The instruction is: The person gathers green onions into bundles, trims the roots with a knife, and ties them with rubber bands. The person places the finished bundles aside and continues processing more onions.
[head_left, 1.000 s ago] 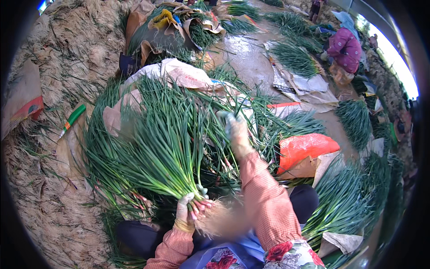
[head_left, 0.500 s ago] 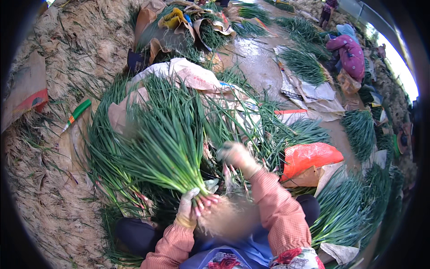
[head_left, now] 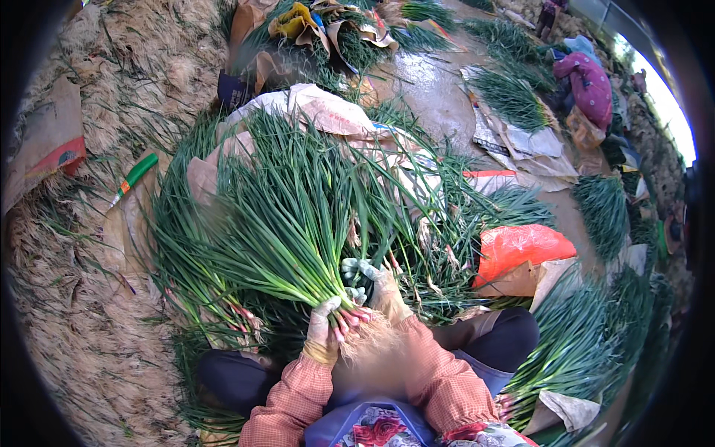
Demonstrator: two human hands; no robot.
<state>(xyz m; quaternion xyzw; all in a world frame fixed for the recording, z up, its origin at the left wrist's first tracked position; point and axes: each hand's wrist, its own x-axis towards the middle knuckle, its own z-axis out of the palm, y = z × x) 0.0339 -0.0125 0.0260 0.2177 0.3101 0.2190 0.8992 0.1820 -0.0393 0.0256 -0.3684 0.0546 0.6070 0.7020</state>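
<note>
Spring onion bunch: the leafy bunch (head_left: 287, 227) is up in front of the person's lap, its green leaves fanning away and its pinkish bulbs (head_left: 354, 320) and pale roots (head_left: 372, 339) turned toward the body;
Left hand: the gloved left hand (head_left: 320, 326) has its fingers closed round the bunch's narrow end; the stems lie inside the grip, the bulbs sticking out just beside the fingers on the body side;
Right hand: the gloved right hand (head_left: 376, 284) is just right of the bunch's narrow end, its fingers bent inward; whether they grasp a stem or touch the bunch, I cannot tell;
Loose spring onions: a tangle of stalks (head_left: 450, 257) lies to the right of the bunch; more red-based stalks (head_left: 242, 316) lie at its lower left;
Sacks: a whitish sack (head_left: 331, 115) lies beyond the bunch's leaf tips; a red-orange sack (head_left: 525, 249) sits well to its right;
Knife: a green-handled knife (head_left: 135, 173) lies left of the bunch;
Co-worker: a person in a purplish-pink jacket (head_left: 588, 89) bends far off, beyond the bunch and to its right
</note>
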